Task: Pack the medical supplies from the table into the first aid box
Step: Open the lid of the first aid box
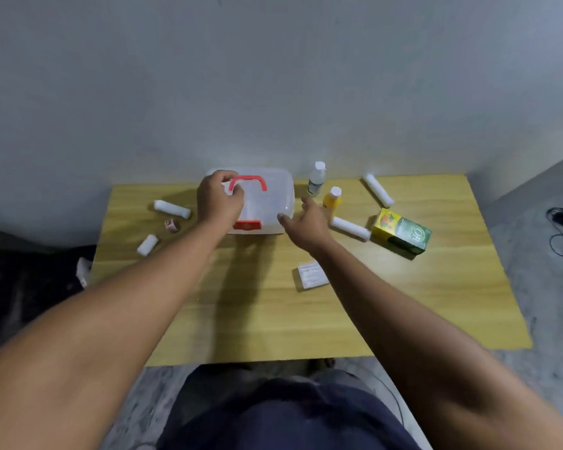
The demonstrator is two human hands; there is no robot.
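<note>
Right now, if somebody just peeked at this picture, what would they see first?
First the white first aid box with its red handle, at the back middle of the yellow table. The left hand grips that handle while the right hand reaches open beside the box. Next, the bright green and yellow carton lying at the right.

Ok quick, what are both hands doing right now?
Left hand: closed on the red handle of the first aid box.
Right hand: open, holding nothing, beside the box.

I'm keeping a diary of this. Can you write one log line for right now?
left hand: fingers on red handle | right hand: open beside translucent plastic first aid box | lid shut | supplies unpacked
</note>
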